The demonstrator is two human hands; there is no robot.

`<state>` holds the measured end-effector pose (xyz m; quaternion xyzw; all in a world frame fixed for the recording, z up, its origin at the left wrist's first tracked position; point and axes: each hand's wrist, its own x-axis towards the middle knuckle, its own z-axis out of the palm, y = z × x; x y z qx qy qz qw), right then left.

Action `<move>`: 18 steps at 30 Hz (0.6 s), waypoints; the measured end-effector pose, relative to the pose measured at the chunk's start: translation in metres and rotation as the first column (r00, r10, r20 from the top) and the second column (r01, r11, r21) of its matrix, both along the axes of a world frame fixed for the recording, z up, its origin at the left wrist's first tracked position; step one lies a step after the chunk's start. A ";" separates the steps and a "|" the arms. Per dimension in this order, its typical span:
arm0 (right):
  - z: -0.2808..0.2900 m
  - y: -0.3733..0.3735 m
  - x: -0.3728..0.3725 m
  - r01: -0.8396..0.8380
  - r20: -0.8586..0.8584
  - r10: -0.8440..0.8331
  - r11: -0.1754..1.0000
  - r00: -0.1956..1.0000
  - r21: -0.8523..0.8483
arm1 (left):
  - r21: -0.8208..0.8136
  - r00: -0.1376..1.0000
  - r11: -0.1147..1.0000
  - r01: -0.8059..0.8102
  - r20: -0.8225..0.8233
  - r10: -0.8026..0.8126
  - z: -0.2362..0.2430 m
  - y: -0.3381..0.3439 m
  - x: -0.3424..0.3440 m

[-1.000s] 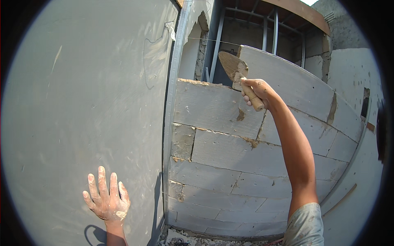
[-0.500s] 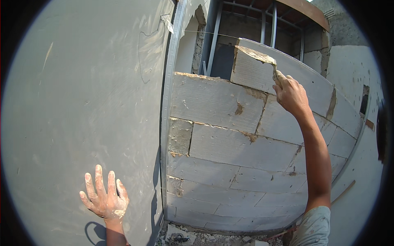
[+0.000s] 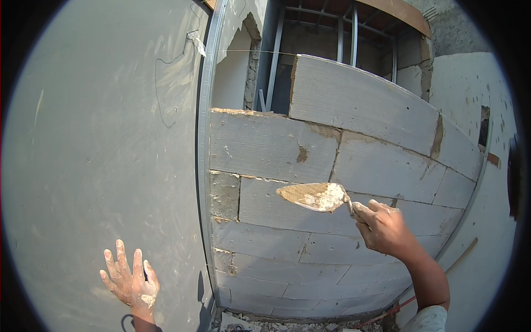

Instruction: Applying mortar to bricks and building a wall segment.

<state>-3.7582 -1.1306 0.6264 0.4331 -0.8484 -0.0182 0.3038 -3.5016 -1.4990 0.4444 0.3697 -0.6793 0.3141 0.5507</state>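
My right hand [image 3: 383,226] grips the handle of a pointed trowel [image 3: 298,195], held out in front of the block wall [image 3: 387,160]. Pale wet mortar [image 3: 331,196] lies on the blade near the handle. My left hand [image 3: 133,274] is open at the lower left, fingers stretched upward, with mortar smeared on its skin. It is in front of the large grey panel [image 3: 105,160]; whether it touches the panel I cannot tell. In the wall's top row, a block [image 3: 359,94] ends short of the metal upright [image 3: 204,122], leaving a gap there.
A thin string [image 3: 254,52] runs from the upright to the top block's corner. Behind the wall stand metal studs [image 3: 354,36] in a dark opening. Rubble [image 3: 276,325] covers the ground at the wall's foot. A loose wire [image 3: 156,83] hangs on the grey panel.
My right hand has brought the trowel down from the top block to mid-wall height. My left hand stays open, a little lower in view. The whole view has shifted slightly.
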 end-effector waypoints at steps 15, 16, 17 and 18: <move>-0.595 0.135 0.002 0.012 0.959 -0.281 0.960 0.042 0.281 | -0.079 0.870 0.981 -0.177 0.453 0.194 -0.035 -0.006 0.068; -0.634 0.142 0.014 -0.005 0.954 -0.300 0.954 -0.001 0.300 | -0.068 0.839 0.967 -0.247 0.485 0.248 -0.055 0.001 0.072; -0.664 0.148 0.026 -0.107 0.919 -0.384 0.914 0.085 0.392 | -0.058 0.806 0.947 -0.315 0.511 0.299 -0.073 0.006 0.078; -0.692 0.146 0.034 -0.202 0.880 -0.438 0.859 0.182 0.470 | -0.057 0.788 0.956 -0.287 0.554 0.269 -0.086 0.008 0.086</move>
